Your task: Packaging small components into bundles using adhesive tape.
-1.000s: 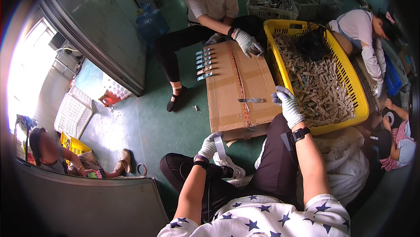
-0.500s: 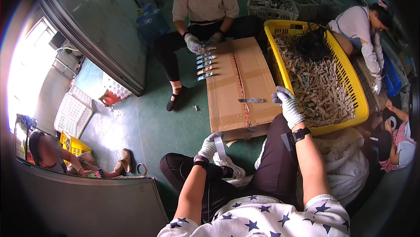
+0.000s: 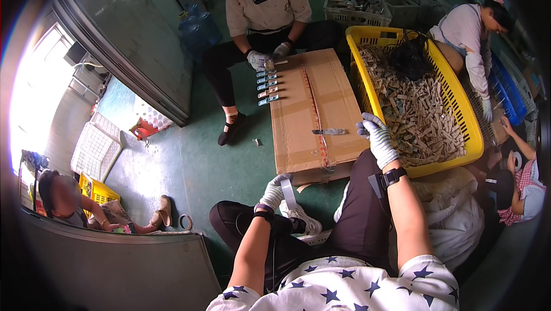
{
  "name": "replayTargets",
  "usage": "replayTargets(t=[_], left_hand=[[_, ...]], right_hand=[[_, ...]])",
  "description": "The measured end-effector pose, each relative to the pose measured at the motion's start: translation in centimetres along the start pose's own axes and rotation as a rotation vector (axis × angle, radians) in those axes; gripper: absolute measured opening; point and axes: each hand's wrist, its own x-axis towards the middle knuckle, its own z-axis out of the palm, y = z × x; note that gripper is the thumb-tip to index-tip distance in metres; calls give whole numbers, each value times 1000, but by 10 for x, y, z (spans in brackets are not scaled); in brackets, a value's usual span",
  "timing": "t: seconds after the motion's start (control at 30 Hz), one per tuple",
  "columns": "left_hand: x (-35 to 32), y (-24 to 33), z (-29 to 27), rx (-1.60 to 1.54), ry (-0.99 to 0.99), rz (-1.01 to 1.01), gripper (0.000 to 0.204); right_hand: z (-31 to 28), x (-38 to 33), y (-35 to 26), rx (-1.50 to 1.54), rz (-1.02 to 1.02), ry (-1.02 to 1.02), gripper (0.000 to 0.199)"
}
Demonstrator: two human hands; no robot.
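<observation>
My left hand (image 3: 272, 192), in a striped glove, is closed on a pale grey band that looks like a roll of tape (image 3: 289, 195) seen edge-on, just off the near side of a cardboard box (image 3: 293, 139). My right hand (image 3: 379, 140), gloved too, hovers between the box's right side and a yellow basket (image 3: 474, 142). Its fingers are bent together; anything in them is too small to make out. On the box lies a knife-like tool (image 3: 330, 132) with a wrapped handle. Along the box's left edge sits a row of blue and orange clips (image 3: 267, 87).
Small flat pieces (image 3: 419, 104) fill the basket, with a black bundle (image 3: 408, 60) on top. Across the box a co-worker's gloved hands (image 3: 261, 58) handle a small piece. A white sack (image 3: 453, 210) lies right of my leg; a metal partition (image 3: 115, 265) stands at left.
My hands have stayed in place. The co-worker opposite has bent the head lower and shifted the hands slightly. At right, another person's gloved arm has moved a little left.
</observation>
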Motion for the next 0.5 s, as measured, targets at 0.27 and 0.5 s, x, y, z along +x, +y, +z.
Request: replayTargets(t=[0.27,0.5], left_hand=[[-3,1,7,-26,52,6,12],[0,-9,-3,-16,19,-51,15]], right_hand=[[4,-4,-2,-36,-19,2,22],[-20,-24,-10,222,-146,89,24]])
